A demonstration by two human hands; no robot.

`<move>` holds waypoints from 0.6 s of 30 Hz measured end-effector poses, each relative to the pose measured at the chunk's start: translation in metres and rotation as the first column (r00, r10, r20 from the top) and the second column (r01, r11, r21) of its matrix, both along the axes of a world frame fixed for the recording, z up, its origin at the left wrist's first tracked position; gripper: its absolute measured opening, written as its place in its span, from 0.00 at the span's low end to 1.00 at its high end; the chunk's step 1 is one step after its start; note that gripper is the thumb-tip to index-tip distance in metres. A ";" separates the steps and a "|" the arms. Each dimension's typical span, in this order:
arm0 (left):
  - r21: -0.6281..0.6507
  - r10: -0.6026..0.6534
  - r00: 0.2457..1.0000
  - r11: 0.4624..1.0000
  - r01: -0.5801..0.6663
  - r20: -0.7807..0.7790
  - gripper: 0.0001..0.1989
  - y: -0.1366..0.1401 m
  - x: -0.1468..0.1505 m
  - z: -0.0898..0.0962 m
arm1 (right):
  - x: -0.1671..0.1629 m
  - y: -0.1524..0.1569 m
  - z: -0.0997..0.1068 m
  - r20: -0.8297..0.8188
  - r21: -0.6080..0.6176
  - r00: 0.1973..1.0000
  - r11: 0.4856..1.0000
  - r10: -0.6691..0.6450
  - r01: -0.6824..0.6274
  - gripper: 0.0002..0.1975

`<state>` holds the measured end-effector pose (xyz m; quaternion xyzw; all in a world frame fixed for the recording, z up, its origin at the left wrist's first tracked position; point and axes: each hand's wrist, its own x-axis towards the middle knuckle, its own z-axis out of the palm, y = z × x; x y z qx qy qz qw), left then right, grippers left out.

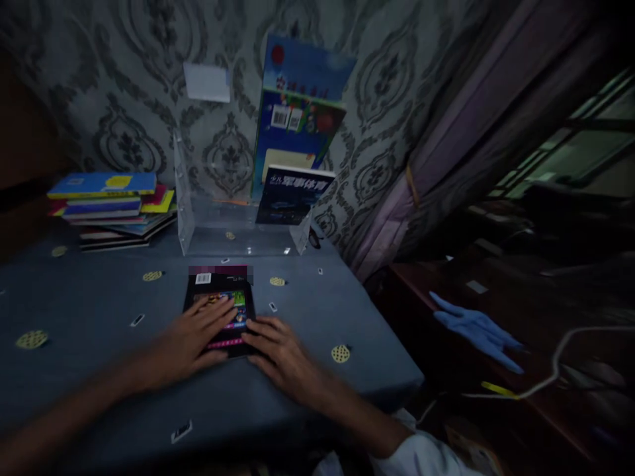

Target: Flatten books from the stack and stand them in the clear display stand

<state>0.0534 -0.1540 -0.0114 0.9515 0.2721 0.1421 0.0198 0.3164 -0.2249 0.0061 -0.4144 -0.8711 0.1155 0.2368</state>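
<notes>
Basically, surface (307, 330) carries a rack (183, 205), books (295, 192) leaned inside, likely so they stand upright. Dark book (241, 309) lies flat in front, near me. My left hand (198, 336) spreads over it; my right hand (275, 347), loosely spread, rests at its right edge, presumably steadying it.

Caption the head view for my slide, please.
Left hand flat on a dark book, right hand at its right edge, clear stand behind.
</notes>
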 end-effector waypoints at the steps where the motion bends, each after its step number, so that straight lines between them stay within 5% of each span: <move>1: 0.007 -0.028 0.999 1.000 0.028 -0.015 0.37 -0.008 -0.003 -0.001 | 0.000 -0.001 0.000 0.002 -0.003 1.000 1.000 -0.006 0.006 0.19; 4: 0.104 -0.051 0.998 0.993 0.054 -0.031 0.45 -0.022 -0.011 -0.010 | 0.001 -0.003 -0.002 0.034 -0.019 0.999 0.999 -0.031 0.032 0.20; 10: 0.290 0.204 0.955 0.920 -0.263 0.217 0.40 -0.025 -0.015 -0.043 | 0.005 -0.004 -0.002 0.116 -0.051 0.993 0.998 -0.024 0.030 0.25; 15: 0.365 0.152 0.968 0.905 -0.218 0.202 0.41 -0.040 -0.018 -0.045 | 0.010 -0.016 -0.001 0.137 -0.079 0.990 0.997 0.028 -0.018 0.35; 18: 0.409 0.142 0.984 0.895 -0.176 0.112 0.43 -0.060 -0.021 -0.047 | 0.017 -0.030 -0.022 0.120 -0.003 0.988 0.995 0.095 -0.096 0.29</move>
